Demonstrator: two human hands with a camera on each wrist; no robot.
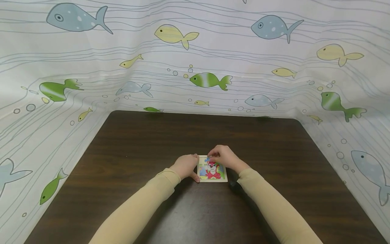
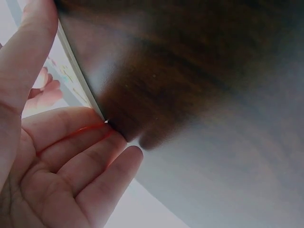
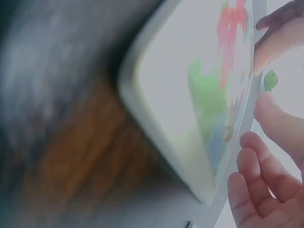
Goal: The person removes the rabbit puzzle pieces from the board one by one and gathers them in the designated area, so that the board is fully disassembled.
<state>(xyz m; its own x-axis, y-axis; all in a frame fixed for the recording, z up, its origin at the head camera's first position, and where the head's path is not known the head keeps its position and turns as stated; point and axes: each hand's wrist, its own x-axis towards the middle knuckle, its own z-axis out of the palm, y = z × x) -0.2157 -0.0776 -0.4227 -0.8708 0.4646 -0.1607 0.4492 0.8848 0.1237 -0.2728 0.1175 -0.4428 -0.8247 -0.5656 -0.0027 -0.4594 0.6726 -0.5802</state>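
Observation:
A small square jigsaw puzzle [image 1: 213, 180] with a pale frame and a pink cartoon animal lies on the dark table. My left hand [image 1: 185, 166] holds its left side, the thumb at the near corner and fingers by the far corner. In the left wrist view, the frame's pale edge [image 2: 78, 71] runs between the thumb and the fingers. Over the far side, my right hand [image 1: 226, 158] pinches a small blue puzzle piece [image 1: 207, 159]. The right wrist view shows the puzzle's near corner [image 3: 156, 95] blurred; the piece is hidden there behind the fingertips [image 3: 236, 183].
The brown wood-grain table [image 1: 146, 145] has rounded far corners. A white curtain [image 1: 225, 54] printed with blue, green and yellow fish stands around its back and both sides.

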